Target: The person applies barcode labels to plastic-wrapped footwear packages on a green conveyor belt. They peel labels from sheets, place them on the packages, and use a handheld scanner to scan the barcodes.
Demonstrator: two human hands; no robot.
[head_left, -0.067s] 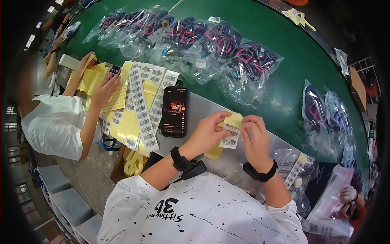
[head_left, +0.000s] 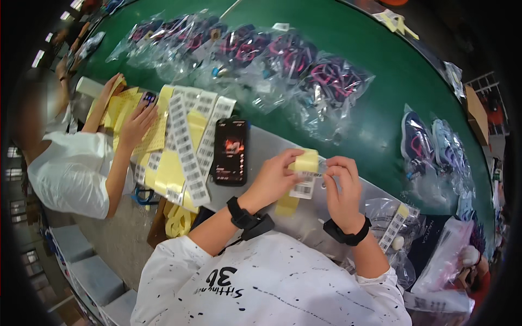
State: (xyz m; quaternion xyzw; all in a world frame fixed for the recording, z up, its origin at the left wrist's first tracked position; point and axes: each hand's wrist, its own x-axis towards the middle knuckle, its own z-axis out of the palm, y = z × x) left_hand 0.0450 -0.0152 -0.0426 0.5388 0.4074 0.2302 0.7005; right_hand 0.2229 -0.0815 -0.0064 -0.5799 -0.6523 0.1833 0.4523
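Note:
My left hand (head_left: 276,176) pinches a strip of barcode labels (head_left: 303,189) on yellow backing, held over the grey metal worktop. The backing's upper end is folded over, and a yellow tail hangs below the white labels. Just right of the strip is my right hand (head_left: 343,191), its thumb and fingertips drawn together. Whatever sits between those fingertips is too small to make out. Left of my left hand lies a phone (head_left: 231,152) with its screen lit. Beyond it, long barcode label sheets (head_left: 187,149) overlap one another.
Bagged shoes (head_left: 293,54) form a row along the green conveyor belt (head_left: 375,144); more bagged shoes (head_left: 418,141) lie at the right. A co-worker's hand (head_left: 140,122) rests by yellow sheets at the left. Clear plastic bags (head_left: 399,261) lie near my right elbow.
My right hand has drawn slightly away from the label strip, leaving a gap between them. The strip has tilted a little in my left hand.

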